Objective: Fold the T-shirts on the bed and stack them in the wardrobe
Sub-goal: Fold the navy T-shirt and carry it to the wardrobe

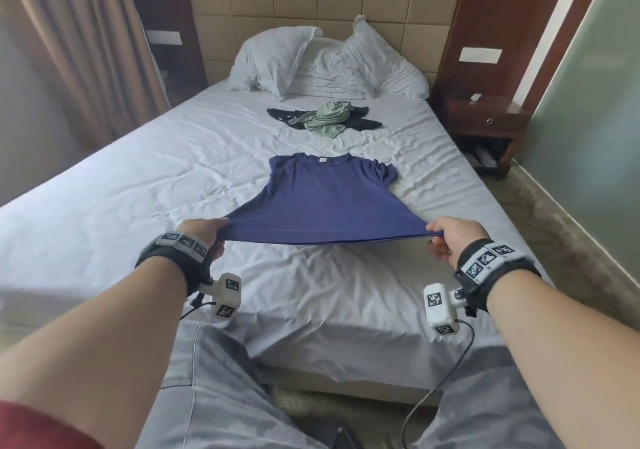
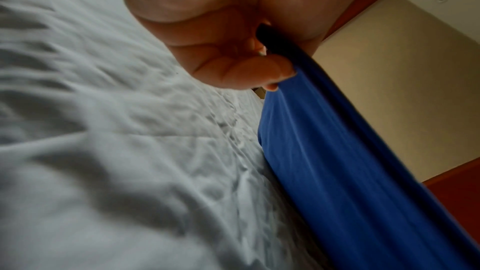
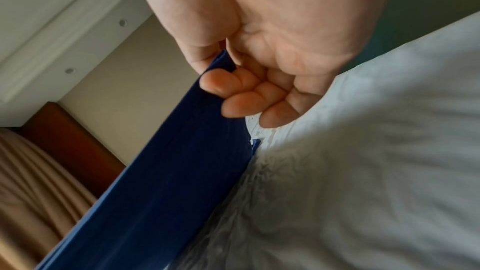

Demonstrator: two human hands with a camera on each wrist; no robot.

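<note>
Blue T-shirt (image 1: 325,199) lies spread on the bed (image 1: 138,178), long axis running straight away from the person: collar at the far end toward the pillows (image 1: 277,57), hem at the near end. Hem is lifted off the sheet and stretched taut between both hands; the upper part from chest to collar rests flat. One short sleeve sticks out on the shirt's right side; the other sleeve is not visible, maybe tucked under.

Left hand (image 1: 204,234) pinches the left hem corner, thumb on top, fingers (image 2: 259,69) curled under the cloth. Right hand (image 1: 450,237) pinches the right hem corner the same way, fingers (image 3: 228,88) clamped on the edge. Hands are well apart, at about the same height, each equally near to its own corner. Shirt lies wholly beyond the hands, toward the pillows.

Beyond the blue shirt's collar, between it and the pillows, sits a crumpled pile: a pale green garment (image 1: 327,116) on top of a dark garment (image 1: 363,121), both unfolded.

Judgement: step in hand is smoothing or squaring the shirt before the first fold. Any fold would carry the hem forward along the long axis toward the collar, or bring the sides in across it. Wardrobe is not in view.
</note>
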